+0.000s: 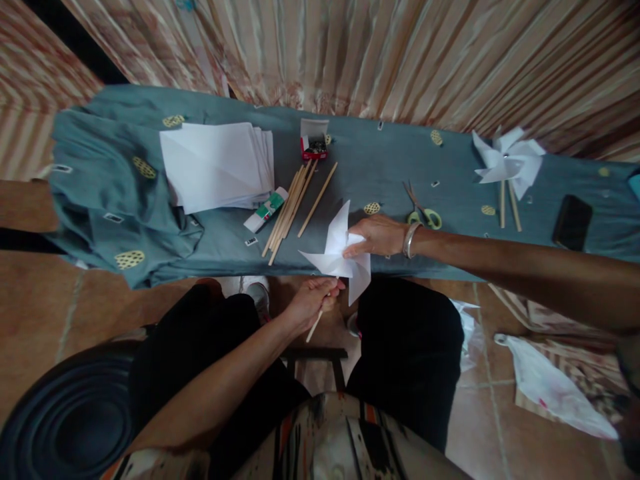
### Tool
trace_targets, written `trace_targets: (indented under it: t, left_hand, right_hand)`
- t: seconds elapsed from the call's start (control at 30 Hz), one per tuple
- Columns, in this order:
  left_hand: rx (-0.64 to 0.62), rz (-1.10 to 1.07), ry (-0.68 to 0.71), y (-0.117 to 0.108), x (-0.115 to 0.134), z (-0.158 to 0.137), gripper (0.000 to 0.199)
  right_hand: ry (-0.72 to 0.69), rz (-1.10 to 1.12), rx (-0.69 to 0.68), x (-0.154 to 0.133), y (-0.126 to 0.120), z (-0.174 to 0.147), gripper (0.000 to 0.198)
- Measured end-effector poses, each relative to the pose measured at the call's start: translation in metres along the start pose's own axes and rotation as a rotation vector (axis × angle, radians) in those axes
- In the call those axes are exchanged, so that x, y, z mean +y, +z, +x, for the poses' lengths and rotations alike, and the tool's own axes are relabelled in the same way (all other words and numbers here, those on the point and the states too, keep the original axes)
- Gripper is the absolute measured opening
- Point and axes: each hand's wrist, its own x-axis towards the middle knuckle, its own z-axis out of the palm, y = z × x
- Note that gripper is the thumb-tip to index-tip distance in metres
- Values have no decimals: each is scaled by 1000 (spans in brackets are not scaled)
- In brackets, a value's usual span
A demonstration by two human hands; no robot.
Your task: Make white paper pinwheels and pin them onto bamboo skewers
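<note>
A white paper pinwheel is held at the table's front edge, above my lap. My right hand, with a bracelet at the wrist, grips the pinwheel near its centre from the right. Below it, my left hand is closed round a thin wooden stick, whose upper end meets the back or lower side of the pinwheel; the join is hidden. Several loose wooden sticks lie just beyond, beside a green-and-white box. Scissors with green handles rest to the right of my right hand.
A stack of white paper lies on the left of the cloth-covered table. Behind the sticks stands an opened small red box of small metal pieces. Finished-looking pinwheels and a dark phone lie at right. A plastic bag is on the floor.
</note>
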Motion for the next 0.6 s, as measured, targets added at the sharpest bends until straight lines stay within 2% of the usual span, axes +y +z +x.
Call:
trace_targets:
  t: [0.2, 0.43, 0.6]
  left_hand:
    - [8, 15, -35, -1, 3, 2, 29]
    - [-6, 2, -40, -1, 4, 2, 28]
    - [6, -1, -37, 1, 2, 2, 25]
  right_hand:
    - [-33, -2, -66, 2, -4, 5, 41]
    - [-74, -31, -99, 4, -8, 10, 42]
    - [-45, -43, -62, 1, -6, 9, 39]
